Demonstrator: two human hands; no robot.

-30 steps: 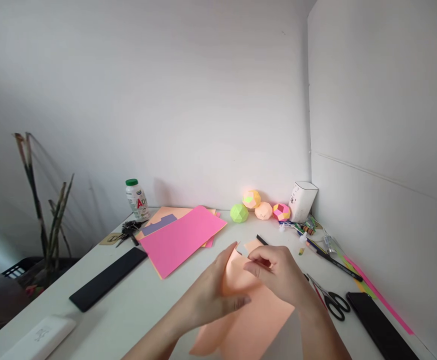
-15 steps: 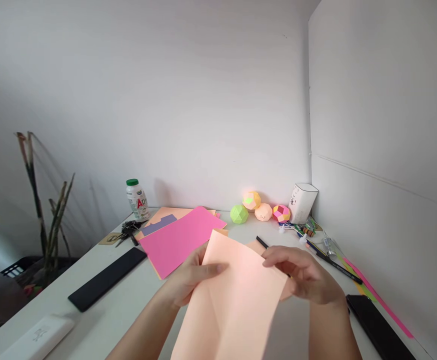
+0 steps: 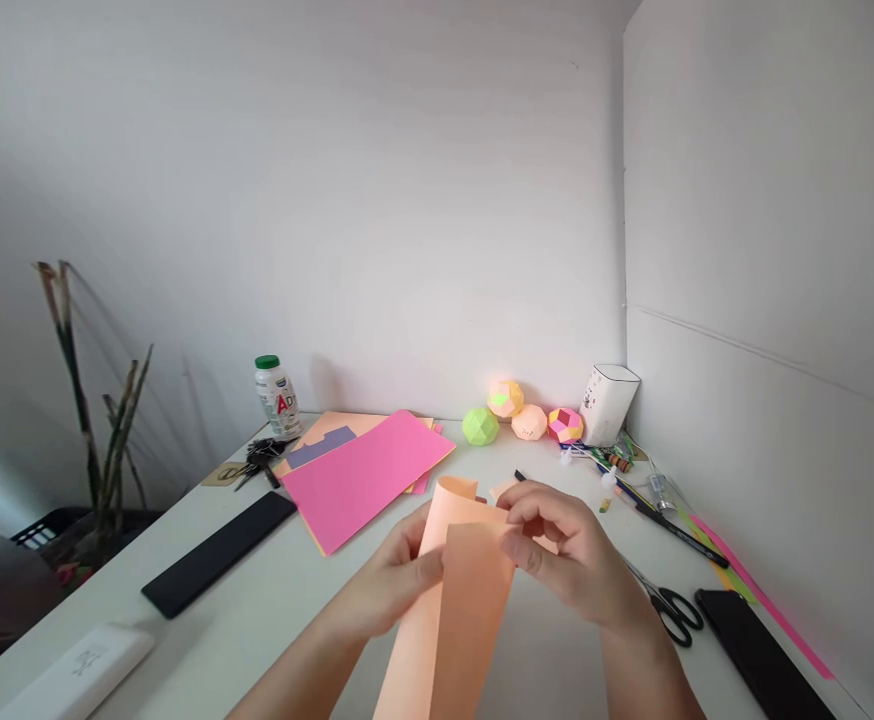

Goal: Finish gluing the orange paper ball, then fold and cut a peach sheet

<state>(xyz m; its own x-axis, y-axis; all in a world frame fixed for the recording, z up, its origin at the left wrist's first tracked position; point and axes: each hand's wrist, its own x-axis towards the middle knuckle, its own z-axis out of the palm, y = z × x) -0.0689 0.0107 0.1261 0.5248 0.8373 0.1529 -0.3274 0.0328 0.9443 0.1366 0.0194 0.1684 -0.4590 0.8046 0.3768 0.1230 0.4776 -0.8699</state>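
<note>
Above the white desk (image 3: 272, 620) I hold a peach-orange sheet of paper (image 3: 452, 620), folded lengthwise so its top curls over. My left hand (image 3: 388, 590) pinches the sheet's left edge with thumb on the front. On the right edge near the top, my right hand (image 3: 568, 560) grips it with bent fingers. The sheet's lower end runs out of the bottom of the picture. A small peach scrap (image 3: 503, 490) lies on the desk just behind my right hand.
A pink sheet (image 3: 366, 475) on stacked paper lies at the back left, beside a black bar (image 3: 219, 553), keys (image 3: 257, 455) and a bottle (image 3: 276, 397). Paper balls (image 3: 512, 415) and a white box (image 3: 609, 403) stand by the wall. Scissors (image 3: 666, 603), pens (image 3: 669, 530) and a phone (image 3: 763, 660) lie right.
The peach sheet, open and flat half a second ago, is now folded over lengthwise into a narrower strip. Both hands have drawn closer together on it.
</note>
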